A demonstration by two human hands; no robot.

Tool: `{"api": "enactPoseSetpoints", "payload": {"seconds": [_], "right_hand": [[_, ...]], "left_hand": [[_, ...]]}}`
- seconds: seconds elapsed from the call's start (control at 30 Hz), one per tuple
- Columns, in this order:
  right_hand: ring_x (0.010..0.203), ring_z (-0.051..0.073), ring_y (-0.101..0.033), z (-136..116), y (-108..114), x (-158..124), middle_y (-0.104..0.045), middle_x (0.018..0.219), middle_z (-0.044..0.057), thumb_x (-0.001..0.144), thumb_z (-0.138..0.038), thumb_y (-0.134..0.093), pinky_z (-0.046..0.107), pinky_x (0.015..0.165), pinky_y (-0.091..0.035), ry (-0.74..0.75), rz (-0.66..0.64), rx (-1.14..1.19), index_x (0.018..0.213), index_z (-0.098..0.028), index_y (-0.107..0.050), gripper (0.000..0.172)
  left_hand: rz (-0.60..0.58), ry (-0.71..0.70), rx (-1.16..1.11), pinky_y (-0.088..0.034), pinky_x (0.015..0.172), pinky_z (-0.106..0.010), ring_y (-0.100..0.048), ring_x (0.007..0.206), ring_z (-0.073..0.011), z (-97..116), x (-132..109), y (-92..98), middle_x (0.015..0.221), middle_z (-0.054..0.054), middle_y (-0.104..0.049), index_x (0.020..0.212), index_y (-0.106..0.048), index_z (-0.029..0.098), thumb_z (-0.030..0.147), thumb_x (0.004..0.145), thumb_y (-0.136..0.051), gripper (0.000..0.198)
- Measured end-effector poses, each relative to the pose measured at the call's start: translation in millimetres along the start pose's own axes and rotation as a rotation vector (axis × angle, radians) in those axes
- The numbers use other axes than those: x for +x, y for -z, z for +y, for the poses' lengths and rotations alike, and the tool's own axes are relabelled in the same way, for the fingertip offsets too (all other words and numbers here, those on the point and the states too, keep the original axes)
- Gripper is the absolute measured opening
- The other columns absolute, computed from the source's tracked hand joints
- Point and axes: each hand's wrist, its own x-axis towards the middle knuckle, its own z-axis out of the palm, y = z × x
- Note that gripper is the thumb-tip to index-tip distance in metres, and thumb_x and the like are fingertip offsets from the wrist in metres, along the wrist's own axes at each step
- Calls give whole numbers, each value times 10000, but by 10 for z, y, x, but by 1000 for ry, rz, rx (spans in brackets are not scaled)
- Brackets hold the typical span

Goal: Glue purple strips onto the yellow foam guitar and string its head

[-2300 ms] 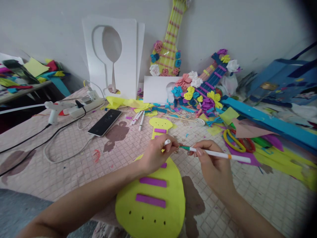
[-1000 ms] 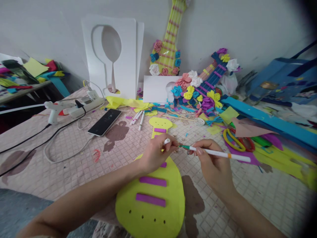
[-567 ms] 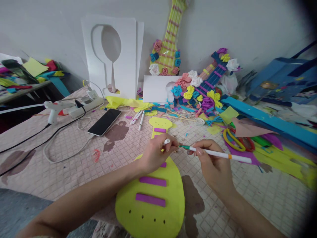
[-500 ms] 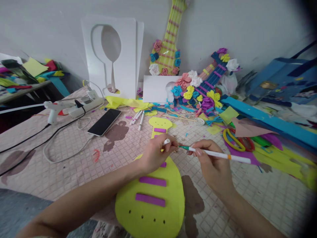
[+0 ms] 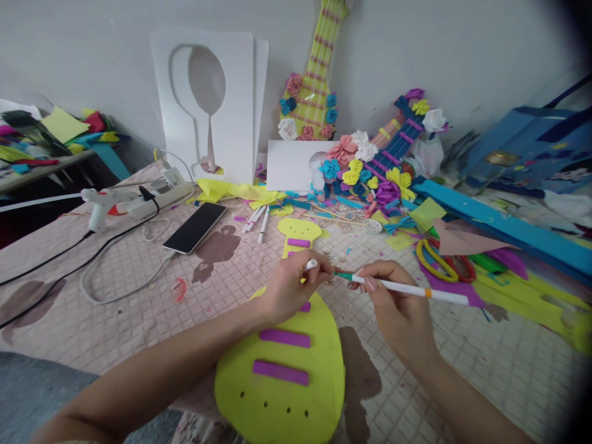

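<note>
A white marker (image 5: 411, 288) with an orange band and a green tip lies across my right hand (image 5: 402, 308), whose fingers pinch it close to the tip. That tip points left, toward the fingertips of my left hand (image 5: 291, 287). A white pen cap (image 5: 311, 264) sticks out between the closed fingers of my left hand; whether those fingertips also pinch something small I cannot make out. Under my left hand and forearm lies a yellow guitar-shaped cutout (image 5: 319, 364) with purple strips (image 5: 280, 372) across it and several dark holes near its lower end. My left hand hides part of its neck.
At left are a smartphone (image 5: 195, 228), a glue gun (image 5: 98, 206), cables and a power strip (image 5: 161, 200). Several white markers (image 5: 263, 224) lie beyond the cutout. Decorated paper guitars (image 5: 314, 80) lean at the back. Scissors (image 5: 435, 261) and coloured scraps lie right.
</note>
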Motion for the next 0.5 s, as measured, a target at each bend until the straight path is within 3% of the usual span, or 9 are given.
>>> {"api": "enactPoseSetpoints", "payload": {"seconds": [0.5], "right_hand": [[747,148,-556,-10,11,-3,-601,758,11,878,-280,-562,243,533,-396,14,0,26,855,-221,-607,78]], "left_hand": [[-4,-30,-7,-482,633,-238,-635,729,-123,-16,-10,-3,818,-34,-677,668,-358,189,120,834,-578,284]]}}
